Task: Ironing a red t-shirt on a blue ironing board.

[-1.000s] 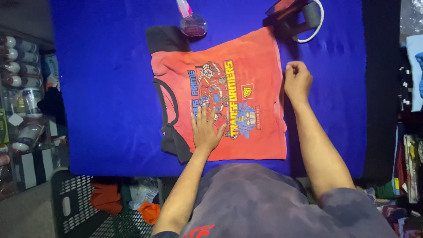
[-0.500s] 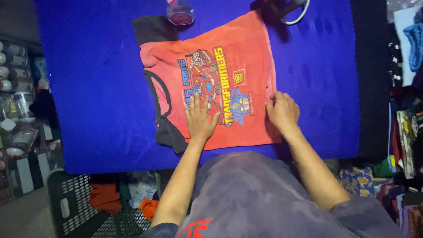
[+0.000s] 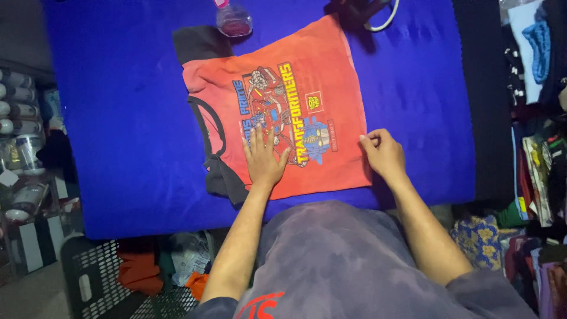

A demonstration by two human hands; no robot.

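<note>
Orange t-shirt (image 3: 283,112) lies flat on the blue table cover (image 3: 118,118), roughly centre frame, black sleeves and collar toward 9 o'clock, printed graphic face up; left hand (image 3: 264,156) open, palm down, fingers spread flat on the print near the shirt's 6 o'clock edge; right hand (image 3: 384,155) at the shirt's hem edge, about 4 o'clock from centre, fingers curled and pinching the fabric edge; hands well apart; clear cup (image 3: 234,21) with dark contents sits just beyond the shirt at 12 o'clock; dark object with white cord (image 3: 369,10) at 1 o'clock; black crate (image 3: 97,283) with clothes below the table at 7 o'clock.
</note>
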